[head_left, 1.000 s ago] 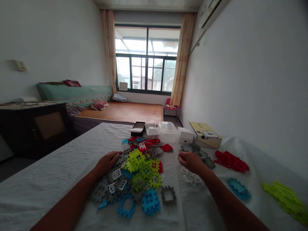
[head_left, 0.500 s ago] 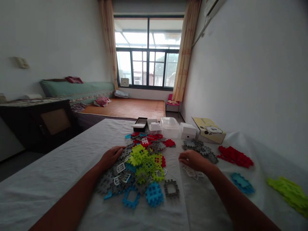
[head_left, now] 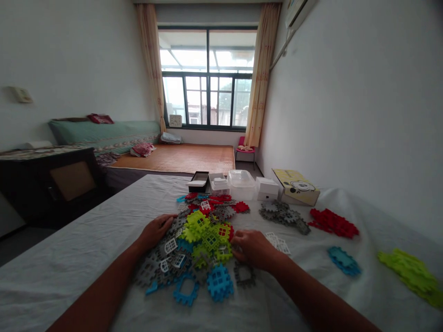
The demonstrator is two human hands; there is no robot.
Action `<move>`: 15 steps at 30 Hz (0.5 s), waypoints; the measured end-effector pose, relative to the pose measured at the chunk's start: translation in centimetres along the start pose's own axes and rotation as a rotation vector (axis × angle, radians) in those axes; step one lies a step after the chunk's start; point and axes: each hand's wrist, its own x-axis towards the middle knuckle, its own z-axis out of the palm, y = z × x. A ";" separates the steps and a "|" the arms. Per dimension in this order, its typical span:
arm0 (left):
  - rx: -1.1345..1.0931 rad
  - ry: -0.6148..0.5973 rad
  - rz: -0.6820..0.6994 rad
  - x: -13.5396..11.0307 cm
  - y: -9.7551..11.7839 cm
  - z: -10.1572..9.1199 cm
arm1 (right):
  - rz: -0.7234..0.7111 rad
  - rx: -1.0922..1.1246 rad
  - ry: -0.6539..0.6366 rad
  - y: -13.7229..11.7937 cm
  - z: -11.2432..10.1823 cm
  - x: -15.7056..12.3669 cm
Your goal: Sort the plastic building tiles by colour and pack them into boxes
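Observation:
A heap of notched plastic building tiles lies on the cloth between my hands, with lime green tiles (head_left: pixel 196 226) on top and blue tiles (head_left: pixel 220 282) at its near edge. My left hand (head_left: pixel 157 230) rests at the heap's left side, fingers stretched over grey tiles (head_left: pixel 178 222). At the right side, my right hand (head_left: pixel 249 246) has its fingers bent in against the heap; what is in them is hidden. Just below it lies a grey square frame tile (head_left: pixel 244 275). Small white window pieces (head_left: pixel 170 246) are scattered over the heap.
Sorted piles lie to the right: white window pieces (head_left: pixel 278 243), grey tiles (head_left: pixel 284 216), red tiles (head_left: pixel 334 222), blue tiles (head_left: pixel 344 260) and lime tiles (head_left: pixel 410 272). Along the back stand a black box (head_left: pixel 198 182), a clear plastic tub (head_left: pixel 241 185), a white box (head_left: pixel 267 189) and a yellow carton (head_left: pixel 297 186).
My right hand has moved left from above the white window pieces to the heap's right edge, uncovering those pieces. My left hand stays by the heap. The camera view has shifted slightly.

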 end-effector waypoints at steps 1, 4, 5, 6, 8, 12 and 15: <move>-0.003 0.004 -0.003 0.0 0.1 0.0 | -0.018 -0.050 0.003 0.0 -0.3 0.0; -0.003 -0.001 -0.005 0.0 0.0 -0.1 | 0.034 -0.151 0.041 1.0 -1.6 -0.3; -0.002 -0.006 -0.004 0.0 0.0 -0.1 | 0.074 -0.163 0.048 1.7 -2.1 -0.5; 0.000 -0.011 0.000 0.0 -0.1 -0.1 | 0.117 -0.166 0.036 2.4 -2.5 -0.8; 0.002 -0.018 0.002 0.0 -0.2 0.0 | 0.202 -0.147 -0.041 4.1 -3.2 -1.4; -0.001 -0.010 -0.016 0.0 -0.1 0.0 | 0.275 -0.068 -0.057 5.4 -3.3 -1.8; -0.004 -0.001 -0.017 -0.1 -0.1 0.1 | 0.190 0.054 0.092 3.4 -2.3 -0.8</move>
